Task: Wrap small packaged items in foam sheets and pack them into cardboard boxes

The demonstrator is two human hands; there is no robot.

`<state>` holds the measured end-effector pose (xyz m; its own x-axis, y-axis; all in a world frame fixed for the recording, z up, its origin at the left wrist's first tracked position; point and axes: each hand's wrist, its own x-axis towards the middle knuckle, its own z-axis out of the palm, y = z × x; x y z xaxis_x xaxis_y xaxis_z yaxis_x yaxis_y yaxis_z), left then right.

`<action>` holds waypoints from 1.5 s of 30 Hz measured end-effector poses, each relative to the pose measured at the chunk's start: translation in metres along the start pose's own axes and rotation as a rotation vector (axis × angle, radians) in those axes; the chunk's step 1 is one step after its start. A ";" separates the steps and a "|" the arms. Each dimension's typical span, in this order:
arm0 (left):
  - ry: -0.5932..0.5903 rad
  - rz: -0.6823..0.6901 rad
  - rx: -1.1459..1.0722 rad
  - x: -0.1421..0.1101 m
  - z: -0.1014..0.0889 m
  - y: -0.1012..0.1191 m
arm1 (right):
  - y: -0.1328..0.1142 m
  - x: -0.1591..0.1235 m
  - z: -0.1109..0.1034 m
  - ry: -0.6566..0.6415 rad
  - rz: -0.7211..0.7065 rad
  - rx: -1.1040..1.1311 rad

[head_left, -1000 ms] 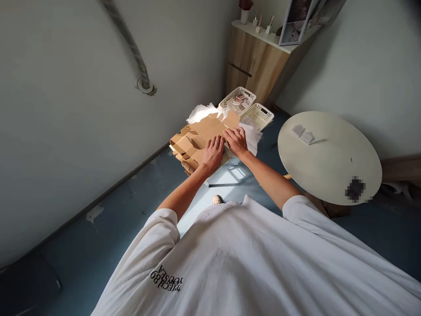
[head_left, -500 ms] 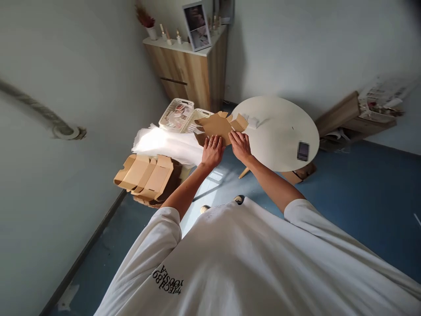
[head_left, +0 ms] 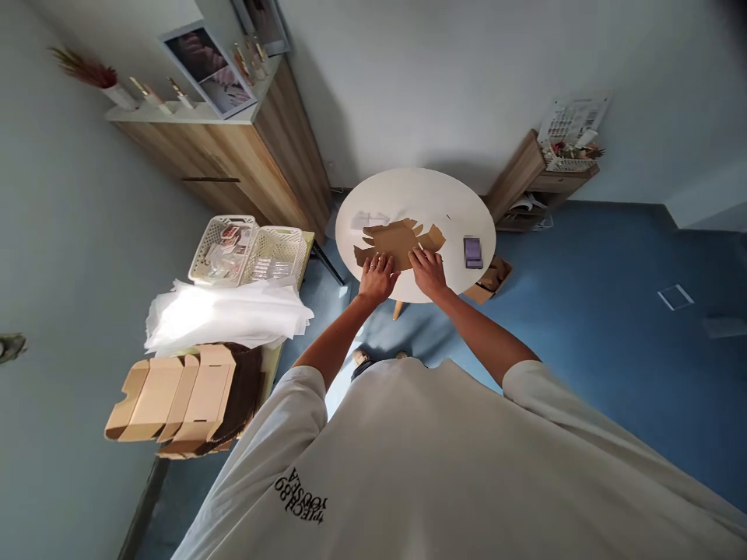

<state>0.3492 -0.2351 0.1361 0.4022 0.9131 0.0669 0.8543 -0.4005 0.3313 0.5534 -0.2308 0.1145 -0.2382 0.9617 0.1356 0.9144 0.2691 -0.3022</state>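
Observation:
A partly folded brown cardboard box blank [head_left: 394,241], its flaps spread, is over the round white table [head_left: 420,190]. My left hand [head_left: 378,278] grips its near left edge, fingers on top and the thumb pointing toward the other hand. On the near right edge my right hand [head_left: 428,272] holds the same cardboard beside a raised side flap. Whether the cardboard rests on the tabletop or hovers just above it I cannot tell. A purple-screened phone [head_left: 472,253] lies to the right of the cardboard, and a small clear packet [head_left: 369,220] lies behind it.
On a side table at left are flat box blanks [head_left: 175,397], white wrapping sheets [head_left: 227,315] and two white baskets [head_left: 198,272] of small items. A wooden cabinet [head_left: 280,148] stands behind. At right are a low shelf [head_left: 519,175] and an open carton [head_left: 493,281] on the floor.
My view has turned right, so the round table now sits in front of me. Both hands have carried the cardboard from beside the table to over it.

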 end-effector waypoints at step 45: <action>-0.657 0.137 0.069 0.143 0.157 -0.049 | 0.118 0.040 0.113 -0.618 0.192 -0.004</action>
<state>0.4168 -0.0968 -0.0185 0.6063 0.6268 -0.4894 0.7918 -0.5331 0.2981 0.6149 -0.1547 -0.0224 -0.2137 0.8458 -0.4887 0.9605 0.0906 -0.2633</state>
